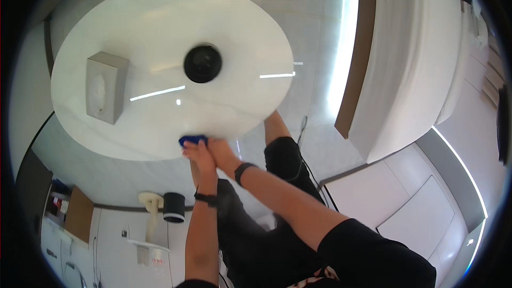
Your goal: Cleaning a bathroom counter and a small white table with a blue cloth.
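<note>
A small blue piece of what looks like cloth (193, 140) lies at the near edge of the white oval table (236, 104). My left hand (202, 158) reaches over it, its fingertips on the blue material. From the right, my right hand (221, 153) meets the cloth's right end, pressed close beside the left; some of its fingers are hidden. A dark band circles each wrist. Farther in on the tabletop stands a round black vessel (203, 63), slightly blurred. To its left is a grey tissue box (106, 87) with a pale oval opening.
At the right, a white sofa-like piece (404, 60) has a brown base and a bright light strip beneath. A black bin (174, 207) stands by a cream pedestal stand (152, 212) at lower left. Beside my legs a dark cable (316, 180) trails across the floor. An open cabinet (60, 208) is farther left.
</note>
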### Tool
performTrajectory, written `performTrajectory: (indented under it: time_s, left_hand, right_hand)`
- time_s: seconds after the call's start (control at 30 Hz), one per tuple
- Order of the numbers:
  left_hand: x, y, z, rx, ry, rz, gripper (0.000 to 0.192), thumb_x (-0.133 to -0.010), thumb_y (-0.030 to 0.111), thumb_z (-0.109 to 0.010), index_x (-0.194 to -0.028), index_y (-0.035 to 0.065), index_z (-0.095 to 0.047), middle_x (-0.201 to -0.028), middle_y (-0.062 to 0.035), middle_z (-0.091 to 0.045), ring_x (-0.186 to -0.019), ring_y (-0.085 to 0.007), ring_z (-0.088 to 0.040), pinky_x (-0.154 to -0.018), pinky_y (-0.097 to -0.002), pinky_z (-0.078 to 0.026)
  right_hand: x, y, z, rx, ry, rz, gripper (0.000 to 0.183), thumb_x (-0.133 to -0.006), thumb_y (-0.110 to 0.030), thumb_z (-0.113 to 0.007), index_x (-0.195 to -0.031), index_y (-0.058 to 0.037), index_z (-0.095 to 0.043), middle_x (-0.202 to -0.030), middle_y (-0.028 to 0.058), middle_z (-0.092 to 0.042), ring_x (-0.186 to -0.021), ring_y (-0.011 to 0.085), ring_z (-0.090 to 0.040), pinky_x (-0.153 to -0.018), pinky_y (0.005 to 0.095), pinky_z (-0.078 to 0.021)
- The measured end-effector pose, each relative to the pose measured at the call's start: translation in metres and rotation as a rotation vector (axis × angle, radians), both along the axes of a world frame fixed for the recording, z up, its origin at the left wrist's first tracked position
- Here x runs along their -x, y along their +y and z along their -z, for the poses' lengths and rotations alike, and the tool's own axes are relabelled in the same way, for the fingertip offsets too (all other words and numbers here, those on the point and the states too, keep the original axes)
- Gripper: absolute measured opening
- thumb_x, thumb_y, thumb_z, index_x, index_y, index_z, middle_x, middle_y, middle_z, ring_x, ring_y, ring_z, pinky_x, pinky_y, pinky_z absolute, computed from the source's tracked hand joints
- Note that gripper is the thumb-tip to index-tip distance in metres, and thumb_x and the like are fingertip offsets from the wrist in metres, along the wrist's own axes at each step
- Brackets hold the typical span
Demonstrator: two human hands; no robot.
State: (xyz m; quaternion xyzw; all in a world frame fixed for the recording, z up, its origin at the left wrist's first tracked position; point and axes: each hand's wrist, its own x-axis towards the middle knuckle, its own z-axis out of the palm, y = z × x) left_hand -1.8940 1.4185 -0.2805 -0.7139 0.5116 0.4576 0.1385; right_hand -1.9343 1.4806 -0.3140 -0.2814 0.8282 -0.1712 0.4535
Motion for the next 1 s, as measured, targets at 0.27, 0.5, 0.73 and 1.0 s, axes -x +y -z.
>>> performTrajectory:
  time_s: [0.27,0.5,0.73,1.0]
  left_hand:
    - [0.187,0.146,0.009,0.016,0.125,0.271,0.094,-0.105,0.054,-0.038,-0.154,-0.0077,0.013,-0.154,-0.0415,0.024,-0.142,-0.0611,0.021,-0.118,-0.0636,0.004]
    - [0.371,0.087,-0.004,0.129,0.683,0.312,0.090,-0.102,0.058,-0.037,-0.159,-0.0013,-0.001,-0.162,-0.0350,0.003,-0.151,-0.0475,0.013,-0.121,-0.0526,0.008]
    - [0.294,0.034,-0.018,-0.170,0.874,0.250,0.082,-0.104,0.053,-0.045,-0.162,0.0081,-0.008,-0.160,-0.0247,-0.024,-0.146,-0.0336,-0.030,-0.117,-0.0399,-0.028]
    - [0.123,0.067,-0.058,0.031,0.589,-0.247,0.083,-0.102,0.029,-0.060,-0.157,-0.0061,-0.009,-0.151,-0.0245,-0.042,-0.136,-0.0313,-0.048,-0.108,-0.0337,-0.041]
  right_hand:
    - [0.231,0.117,-0.041,-0.126,0.124,-0.505,0.028,-0.086,-0.024,-0.062,-0.107,-0.0051,-0.061,-0.095,0.0128,-0.066,-0.084,0.0301,-0.069,-0.071,0.0420,-0.0542]
    - [0.410,0.068,-0.071,-0.084,0.302,-0.354,0.047,-0.092,-0.030,-0.056,-0.134,-0.0089,-0.055,-0.097,0.0157,-0.070,-0.082,0.0380,-0.069,-0.070,0.0479,-0.0553]
    - [0.332,0.042,-0.050,0.056,0.193,0.008,0.073,-0.095,-0.031,-0.055,-0.158,-0.0160,-0.022,-0.105,0.0148,-0.069,-0.092,0.0362,-0.067,-0.074,0.0442,-0.0550]
    - [0.172,0.034,-0.065,0.111,-0.169,-0.362,0.071,-0.092,-0.025,-0.056,-0.157,-0.0231,-0.027,-0.103,0.0150,-0.070,-0.090,0.0351,-0.069,-0.076,0.0460,-0.0552]
